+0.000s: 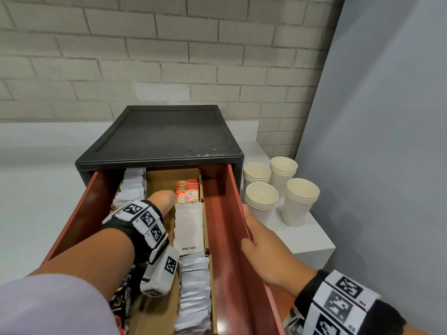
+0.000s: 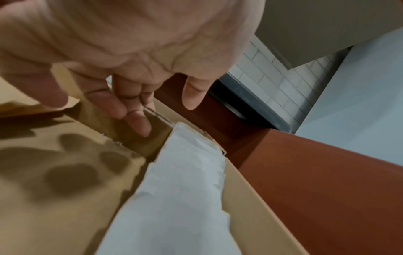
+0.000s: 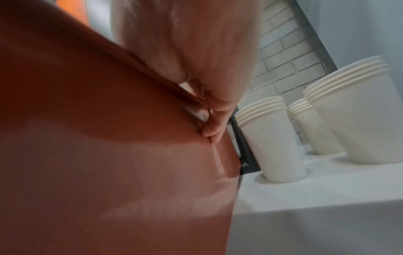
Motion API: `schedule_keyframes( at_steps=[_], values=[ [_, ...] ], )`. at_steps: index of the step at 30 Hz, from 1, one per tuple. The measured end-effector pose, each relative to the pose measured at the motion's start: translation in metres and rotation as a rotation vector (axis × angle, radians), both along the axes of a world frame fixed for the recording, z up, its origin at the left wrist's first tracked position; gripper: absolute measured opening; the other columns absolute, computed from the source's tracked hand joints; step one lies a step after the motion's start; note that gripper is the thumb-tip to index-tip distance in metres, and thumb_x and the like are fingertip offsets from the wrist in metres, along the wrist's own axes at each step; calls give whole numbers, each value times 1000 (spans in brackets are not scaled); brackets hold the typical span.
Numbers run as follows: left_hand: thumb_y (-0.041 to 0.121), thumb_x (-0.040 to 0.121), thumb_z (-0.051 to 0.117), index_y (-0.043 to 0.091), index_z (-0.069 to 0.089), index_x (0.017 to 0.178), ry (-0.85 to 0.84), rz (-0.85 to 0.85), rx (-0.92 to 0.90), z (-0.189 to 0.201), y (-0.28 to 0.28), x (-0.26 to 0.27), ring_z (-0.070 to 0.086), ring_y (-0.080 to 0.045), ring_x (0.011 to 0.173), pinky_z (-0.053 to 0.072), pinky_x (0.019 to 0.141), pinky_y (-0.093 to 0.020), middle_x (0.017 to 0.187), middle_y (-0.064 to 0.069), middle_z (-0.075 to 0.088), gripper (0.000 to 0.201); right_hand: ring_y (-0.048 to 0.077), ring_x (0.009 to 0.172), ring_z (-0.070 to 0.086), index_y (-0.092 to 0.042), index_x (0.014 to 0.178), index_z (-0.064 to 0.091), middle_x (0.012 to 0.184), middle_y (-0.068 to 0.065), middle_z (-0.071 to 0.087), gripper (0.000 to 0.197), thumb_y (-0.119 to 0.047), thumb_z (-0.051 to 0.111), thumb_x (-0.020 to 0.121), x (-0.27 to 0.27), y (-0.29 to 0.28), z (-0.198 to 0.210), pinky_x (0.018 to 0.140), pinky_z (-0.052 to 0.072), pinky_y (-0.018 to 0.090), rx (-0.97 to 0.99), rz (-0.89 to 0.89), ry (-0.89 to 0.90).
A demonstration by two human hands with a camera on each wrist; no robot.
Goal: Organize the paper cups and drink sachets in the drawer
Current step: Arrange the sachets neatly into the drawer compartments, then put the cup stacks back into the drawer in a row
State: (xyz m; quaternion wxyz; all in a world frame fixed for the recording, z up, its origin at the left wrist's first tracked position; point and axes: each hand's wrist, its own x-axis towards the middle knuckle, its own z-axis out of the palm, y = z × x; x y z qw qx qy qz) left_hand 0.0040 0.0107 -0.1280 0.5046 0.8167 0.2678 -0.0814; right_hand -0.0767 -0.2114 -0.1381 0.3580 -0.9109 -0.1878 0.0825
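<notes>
The red-brown drawer (image 1: pixel 225 213) stands pulled out of a black cabinet (image 1: pixel 159 131). Cardboard dividers inside hold rows of sachets: red creamer sachets (image 1: pixel 187 194), white sugar sachets (image 1: pixel 188 226), silvery sachets (image 1: pixel 194 293) and white sachets (image 1: pixel 131 189) at the back left. My left hand (image 1: pixel 162 201) reaches into the bare middle compartment; its straight fingers (image 2: pixel 139 127) touch a cardboard divider wall (image 2: pixel 139 138) beside white sachets (image 2: pixel 185 189) and hold nothing. My right hand (image 1: pixel 254 238) grips the drawer's right wall, thumb inside and fingers (image 3: pixel 213 124) curled on the outside (image 3: pixel 109 138).
Several stacks of cream paper cups (image 1: pixel 260 201) (image 3: pixel 272 138) stand on the white counter (image 1: pixel 307 240) right of the cabinet, close to my right hand. Dark coffee sachets (image 1: pixel 121 303) lie at the drawer's near left. A grey panel (image 1: pixel 387 141) closes the right side; a brick wall is behind.
</notes>
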Motion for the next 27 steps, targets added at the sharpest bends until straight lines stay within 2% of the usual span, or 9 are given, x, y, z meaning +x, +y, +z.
schedule_keyframes(
  at_steps=[4, 8, 11, 13, 15, 19, 22, 24, 27],
  values=[
    [6, 97, 41, -12, 41, 133, 8, 4, 13, 0, 13, 1, 38, -22, 96, 39, 61, -26, 113, -21, 46, 41, 10, 139, 27, -24, 151, -3, 156, -7, 17, 70, -12, 38, 95, 0, 0, -2, 100, 18, 8, 4, 0, -5],
    [9, 99, 39, -12, 46, 127, 31, 37, 36, 3, 16, 3, 40, -25, 93, 43, 70, -33, 103, -17, 42, 37, 10, 105, 49, -26, 151, -3, 141, 3, 44, 70, -14, 38, 96, 0, 0, -2, 86, 32, 13, -19, -19, -6],
    [16, 102, 35, -6, 54, 90, 77, 112, 47, 3, 14, 6, 44, -27, 87, 43, 93, -40, 88, -18, 48, 31, 10, 86, 48, -28, 151, -2, 123, 6, 55, 69, -14, 38, 95, -1, 1, -1, 76, 35, 16, -17, -24, -4],
    [17, 102, 35, 1, 45, 70, 91, 139, 73, 2, 13, 8, 46, -27, 82, 41, 86, -38, 73, -15, 45, 37, 11, 83, 50, -28, 151, 0, 118, 6, 57, 69, -14, 38, 95, -1, 1, -2, 75, 38, 18, -14, -23, -9],
    [17, 101, 35, 4, 42, 67, 94, 153, 67, 3, 14, 9, 46, -27, 83, 38, 81, -34, 70, -14, 42, 37, 14, 85, 55, -28, 151, 1, 116, 6, 59, 69, -14, 38, 94, 0, 0, -3, 80, 44, 22, -12, -20, -22],
    [21, 101, 38, 4, 42, 72, 73, 142, 35, 5, 15, 7, 47, -29, 84, 39, 79, -35, 74, -15, 44, 34, 19, 94, 59, -31, 151, 6, 115, 9, 62, 66, -17, 39, 95, 0, -1, -3, 87, 46, 29, -15, -26, -17],
    [20, 101, 37, -5, 53, 98, 93, 95, 45, 6, 13, 3, 48, -29, 83, 38, 81, -35, 81, -16, 48, 30, 4, 114, 51, -27, 145, 32, 130, -11, 54, 49, -24, 42, 98, 2, -8, 1, 93, 38, 13, 144, -95, 12],
    [20, 101, 37, -4, 46, 129, 96, 70, 46, 8, 10, -2, 53, -32, 107, 39, 95, -36, 114, -22, 55, 37, 4, 106, 50, -21, 123, 56, 116, -13, 57, 28, -20, 47, 96, 12, -19, 0, 80, 36, 4, 289, -278, -7],
    [23, 99, 44, 3, 40, 139, 42, 19, 110, 15, 4, -9, 42, -30, 129, 35, 103, -36, 142, -18, 42, 45, 14, 97, 53, -18, 111, 55, 111, 0, 59, 23, -19, 58, 88, 29, -35, -10, 78, 39, 19, 315, -566, 47]
  ],
)
